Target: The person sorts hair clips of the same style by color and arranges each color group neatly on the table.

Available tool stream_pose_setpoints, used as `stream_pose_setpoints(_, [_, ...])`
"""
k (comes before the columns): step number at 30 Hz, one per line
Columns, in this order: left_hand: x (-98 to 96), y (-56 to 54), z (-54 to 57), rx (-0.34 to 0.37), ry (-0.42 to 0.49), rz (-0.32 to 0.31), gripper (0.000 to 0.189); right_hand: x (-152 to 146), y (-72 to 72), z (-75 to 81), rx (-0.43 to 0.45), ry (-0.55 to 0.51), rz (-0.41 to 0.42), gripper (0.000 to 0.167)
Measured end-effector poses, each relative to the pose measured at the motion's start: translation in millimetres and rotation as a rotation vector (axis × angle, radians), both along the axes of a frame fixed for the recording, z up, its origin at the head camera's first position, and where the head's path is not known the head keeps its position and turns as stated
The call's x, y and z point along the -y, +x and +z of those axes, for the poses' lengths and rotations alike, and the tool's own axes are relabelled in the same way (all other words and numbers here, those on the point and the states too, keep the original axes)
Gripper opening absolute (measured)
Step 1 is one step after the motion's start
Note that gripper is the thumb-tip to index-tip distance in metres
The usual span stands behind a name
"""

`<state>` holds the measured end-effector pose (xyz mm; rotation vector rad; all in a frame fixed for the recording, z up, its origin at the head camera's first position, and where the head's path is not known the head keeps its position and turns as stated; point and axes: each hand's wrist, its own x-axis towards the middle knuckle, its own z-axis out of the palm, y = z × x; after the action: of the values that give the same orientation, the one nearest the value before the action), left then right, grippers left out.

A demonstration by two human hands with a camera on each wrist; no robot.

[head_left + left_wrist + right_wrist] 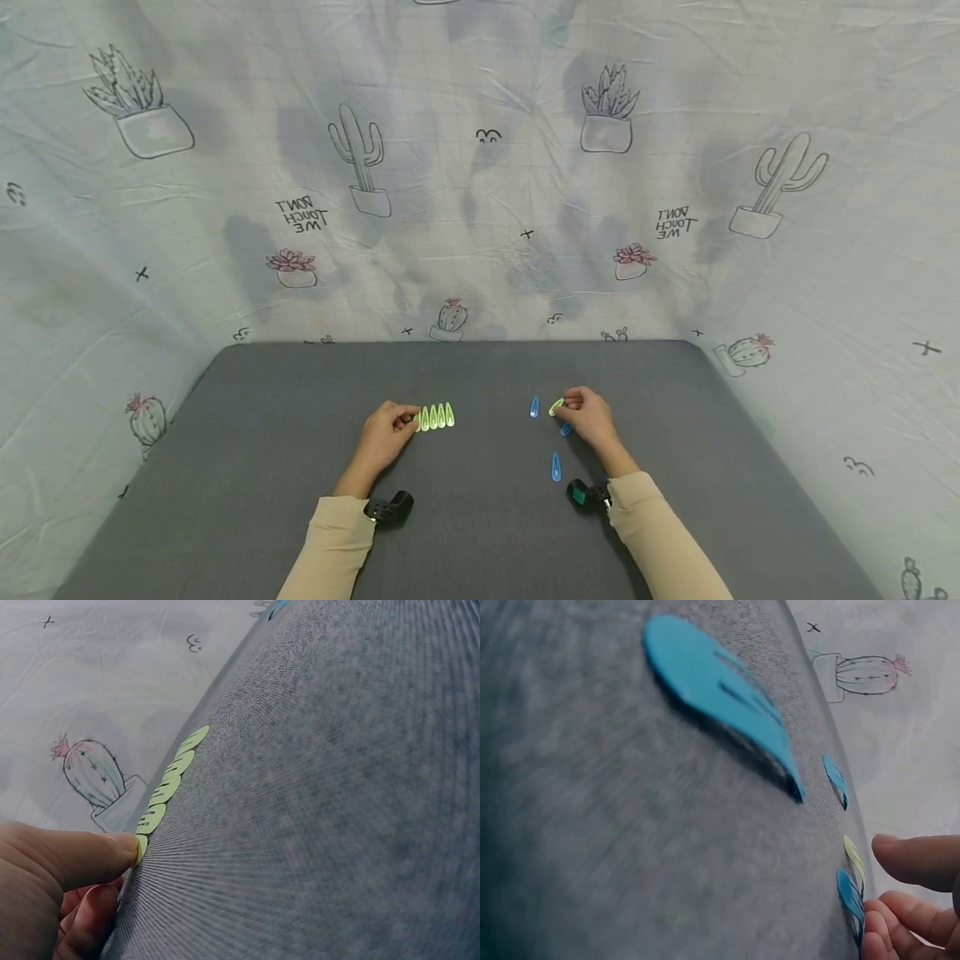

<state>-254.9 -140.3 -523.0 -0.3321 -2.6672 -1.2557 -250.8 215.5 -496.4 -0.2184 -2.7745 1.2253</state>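
Observation:
Several lime-green snap hair clips stand side by side in a row on the grey table. With thumb and forefinger my left hand pinches the leftmost clip of that row; its far end is hidden. To the right, my right hand is at a single green hair clip, with the thumb apart from the fingers in the right wrist view. A blue hair clip lies partly under this hand. Another blue clip lies left of the green one, and a third blue clip lies nearer me.
The grey table ends at a pale cloth backdrop printed with cacti, which rises at the back and sides. Each wrist wears a black camera; the left camera sits just above the tabletop.

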Motion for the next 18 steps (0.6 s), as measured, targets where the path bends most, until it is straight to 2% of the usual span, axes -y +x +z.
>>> stream_pose_setpoints(11, [-1.2,-0.5,3.7,0.01,-0.006,0.008,0.02,8,-12.1,8.2,0.079,0.08,-0.041,0.034])
stream_pose_setpoints(18, [-2.6,-1.2,5.4,0.003,0.002,0.01,0.019,3,-15.3,11.5,0.04,0.088,-0.065,0.027])
